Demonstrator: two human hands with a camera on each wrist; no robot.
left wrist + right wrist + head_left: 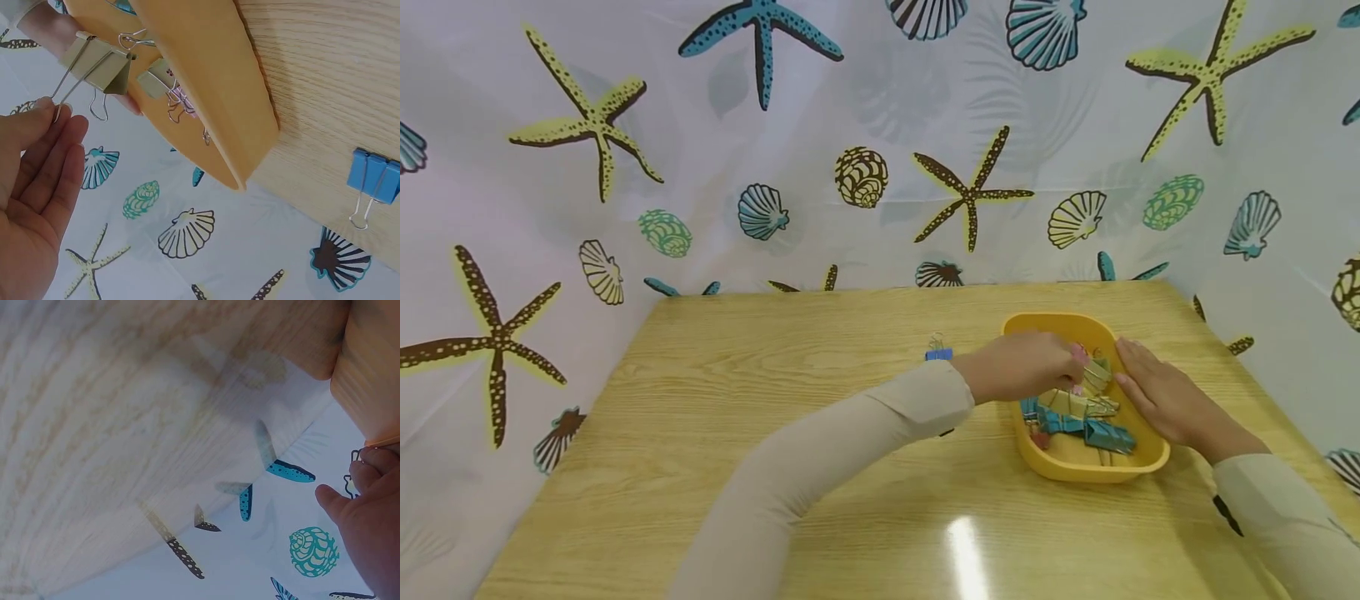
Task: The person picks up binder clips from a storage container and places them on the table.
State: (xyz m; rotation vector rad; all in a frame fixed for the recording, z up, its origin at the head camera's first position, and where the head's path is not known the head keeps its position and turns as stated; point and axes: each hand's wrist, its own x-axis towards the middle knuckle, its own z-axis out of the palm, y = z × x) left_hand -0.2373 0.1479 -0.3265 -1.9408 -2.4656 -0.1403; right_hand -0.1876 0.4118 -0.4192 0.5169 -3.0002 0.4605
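My left hand (1026,365) pinches a tan clip (103,69) by its wire handle (72,69), thumb against fingers, over the yellow tray (1093,475). My right hand (1168,400) lies against the tray's right rim, its fingers straight and close together. Teal clips (1108,435), more tan clips (1067,402) and a pink clip (184,100) lie inside. A blue clip (938,354) sits on the bench (737,358), left of the tray. Behind the bench hangs a printed cloth (820,125).
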